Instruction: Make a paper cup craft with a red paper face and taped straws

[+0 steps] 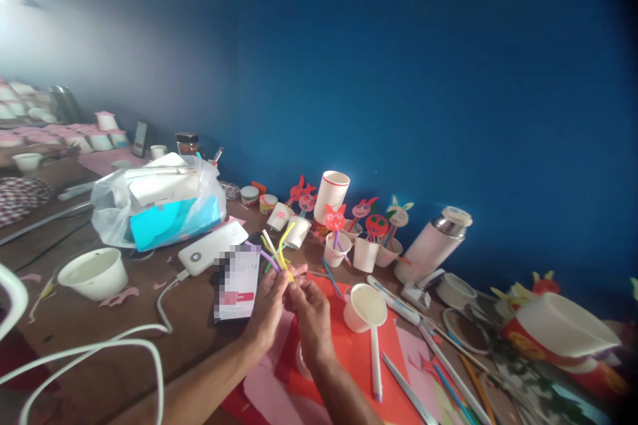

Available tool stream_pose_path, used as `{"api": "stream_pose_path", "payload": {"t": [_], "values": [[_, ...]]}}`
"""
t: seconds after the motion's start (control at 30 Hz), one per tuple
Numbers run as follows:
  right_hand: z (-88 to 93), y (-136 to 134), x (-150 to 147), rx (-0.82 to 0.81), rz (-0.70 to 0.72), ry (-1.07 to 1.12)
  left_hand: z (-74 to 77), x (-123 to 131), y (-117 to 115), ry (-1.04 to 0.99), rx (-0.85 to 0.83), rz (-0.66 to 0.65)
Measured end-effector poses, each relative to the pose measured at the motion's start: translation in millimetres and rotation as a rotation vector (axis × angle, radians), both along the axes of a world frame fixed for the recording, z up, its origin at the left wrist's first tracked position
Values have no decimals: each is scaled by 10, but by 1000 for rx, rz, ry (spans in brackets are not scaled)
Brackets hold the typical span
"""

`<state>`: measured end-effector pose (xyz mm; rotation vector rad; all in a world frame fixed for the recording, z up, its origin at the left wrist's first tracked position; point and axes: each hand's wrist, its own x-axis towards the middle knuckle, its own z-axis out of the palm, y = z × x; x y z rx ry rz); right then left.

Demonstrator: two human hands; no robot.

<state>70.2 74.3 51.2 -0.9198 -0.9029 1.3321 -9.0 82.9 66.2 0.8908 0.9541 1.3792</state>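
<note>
Several bendy drinking straws [285,239], purple, white, yellow and green, stick up from between my two hands at the middle of the table. My left hand [269,302] is closed round them. My right hand [312,312] is also closed, its fingertips pinching a yellow straw beside the left fingers. Where the straws' lower ends lie is hidden by the fingers. Under my hands is red paper [339,335] over pink paper [269,385]. A white paper cup [366,309] stands on the red sheet, right of my right hand, with a white stick-like piece [375,362] below it.
A phone [242,282] and a white power bank [213,249] with a cable lie left. Behind stand paper cups with rabbit-faced straw figures [335,219]. A thermos [433,246], scissors [406,388] and a craft knife [393,299] are right. A stuffed plastic bag [112,212] sits back left.
</note>
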Motion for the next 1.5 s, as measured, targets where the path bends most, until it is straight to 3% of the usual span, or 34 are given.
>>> {"api": "stream_pose_path", "payload": {"t": [0.4,0.63,0.83,0.93,1.1,1.2,1.3,1.5], "values": [[72,-13,17,-23,-34,44,42,23,-24,-8,17,2],[132,28,143,-12,21,-9,68,16,-40,1,58,-43],[339,-32,554,29,41,-109,86,45,-74,-56,132,-282],[521,-172,842,55,108,-246,82,35,-67,-38,44,-384],[761,-460,1165,51,442,-807,75,-8,-106,-43,-263,-886],[813,-537,1200,72,500,-1056,119,-15,-175,108,-306,-1095],[826,-533,1158,111,518,-1144,189,-16,-220,214,-275,-1198],[827,-495,1087,120,593,-1152,266,-27,-236,133,-213,-1336]]}}
